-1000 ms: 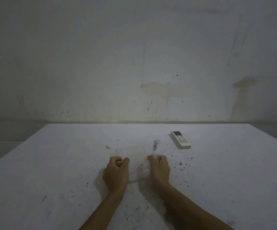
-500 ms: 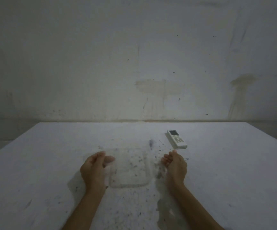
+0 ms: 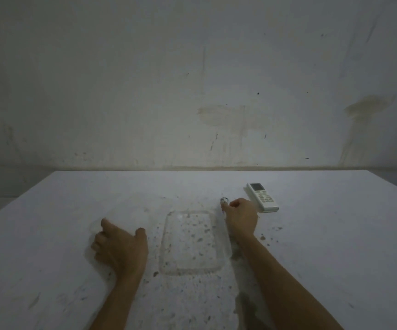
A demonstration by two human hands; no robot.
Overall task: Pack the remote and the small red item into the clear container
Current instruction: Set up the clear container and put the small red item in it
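Remote [image 3: 262, 197] untouched beside curled right hand [image 3: 241, 217] pinching small ring-like item; lower it gently into clear container [image 3: 194, 242]; left hand [image 3: 120, 248] loosely curled, apparently empty.

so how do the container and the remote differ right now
The container is clear, so the speckled table shows through it; the remote is opaque white with a screen and buttons. The container looks wider and lies between the two hands; the remote is slim and lies beyond the right hand. The container is an open, empty tray; the remote is a solid bar. Both lie flat on the table, unheld.
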